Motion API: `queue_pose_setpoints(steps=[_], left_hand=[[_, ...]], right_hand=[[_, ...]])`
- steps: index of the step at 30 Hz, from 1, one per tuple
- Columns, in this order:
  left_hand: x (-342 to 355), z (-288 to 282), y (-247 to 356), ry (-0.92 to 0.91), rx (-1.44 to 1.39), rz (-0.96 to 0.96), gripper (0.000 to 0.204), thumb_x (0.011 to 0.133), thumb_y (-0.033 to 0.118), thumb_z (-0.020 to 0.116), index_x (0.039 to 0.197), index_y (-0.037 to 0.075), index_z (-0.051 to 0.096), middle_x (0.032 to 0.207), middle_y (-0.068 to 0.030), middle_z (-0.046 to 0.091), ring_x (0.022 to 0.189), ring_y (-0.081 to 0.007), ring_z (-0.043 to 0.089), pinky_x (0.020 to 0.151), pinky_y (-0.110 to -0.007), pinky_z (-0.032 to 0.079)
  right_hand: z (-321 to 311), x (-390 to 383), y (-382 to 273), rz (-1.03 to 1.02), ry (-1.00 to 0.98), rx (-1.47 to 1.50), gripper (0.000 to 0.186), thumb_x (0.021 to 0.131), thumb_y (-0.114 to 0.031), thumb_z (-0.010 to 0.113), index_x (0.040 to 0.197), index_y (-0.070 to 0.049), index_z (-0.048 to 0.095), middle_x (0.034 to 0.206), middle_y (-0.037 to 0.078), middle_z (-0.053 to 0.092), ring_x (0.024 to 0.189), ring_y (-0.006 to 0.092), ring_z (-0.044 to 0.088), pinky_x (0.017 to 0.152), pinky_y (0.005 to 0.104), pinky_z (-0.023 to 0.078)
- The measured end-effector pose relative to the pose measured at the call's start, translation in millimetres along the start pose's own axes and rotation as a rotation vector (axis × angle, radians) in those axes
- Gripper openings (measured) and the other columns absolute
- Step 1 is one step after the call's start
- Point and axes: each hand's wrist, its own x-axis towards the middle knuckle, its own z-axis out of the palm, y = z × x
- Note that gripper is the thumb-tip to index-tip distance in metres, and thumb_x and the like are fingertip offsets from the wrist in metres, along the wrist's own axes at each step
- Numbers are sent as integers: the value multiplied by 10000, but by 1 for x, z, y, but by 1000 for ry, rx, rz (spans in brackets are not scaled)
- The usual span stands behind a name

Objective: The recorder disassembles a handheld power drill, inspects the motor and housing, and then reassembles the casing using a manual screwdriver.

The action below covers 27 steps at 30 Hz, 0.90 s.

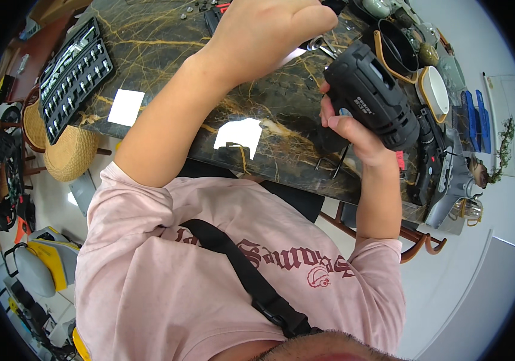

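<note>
My right hand (353, 129) is wrapped round the grip of a black drill-shaped cordless power tool (372, 96), its vented rear end toward the right. The tool is tilted above the dark marbled table (167, 42). My left hand (275, 30) is closed and raised near the top edge, its fingers curled away from view. A dark piece (333, 6) shows just past it; whether the hand grips that piece is hidden. A small shiny metal cylinder (313, 43) sits between the left hand and the tool.
At the left edge lies an open socket set case (77, 81). Two white pieces, a square sheet (126, 107) and a notched one (242, 135), lie nearer me. Pans (396, 48), a white dish (434, 90) and a long black object (429, 159) crowd the right. A woven stool (71, 153) stands at left.
</note>
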Motion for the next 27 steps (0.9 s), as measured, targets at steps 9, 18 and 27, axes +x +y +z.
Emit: queue_pose_setpoints(steps=[9,18,27], left_hand=[[-1,4,2,109,-49,12,81,824,139,629,894,139,588,753,0,601,727,-187,606,746,-342,411],[-5,10,7,112,-40,34,76,837,160,589,837,153,513,703,15,495,712,-171,561,766,-332,391],[-3,9,9,82,-54,23,82,833,156,594,841,149,513,708,9,527,719,-177,574,766,-334,399]], right_hand=[[1,3,-1,13,-12,41,543,757,-4,727,1288,8,616,1135,114,681,910,178,658,806,317,565],[19,4,-16,103,30,-55,559,680,-172,733,1180,26,579,770,78,573,698,190,574,700,335,501],[14,5,-12,122,-5,3,585,671,-188,758,1184,24,572,771,79,577,702,198,583,713,346,504]])
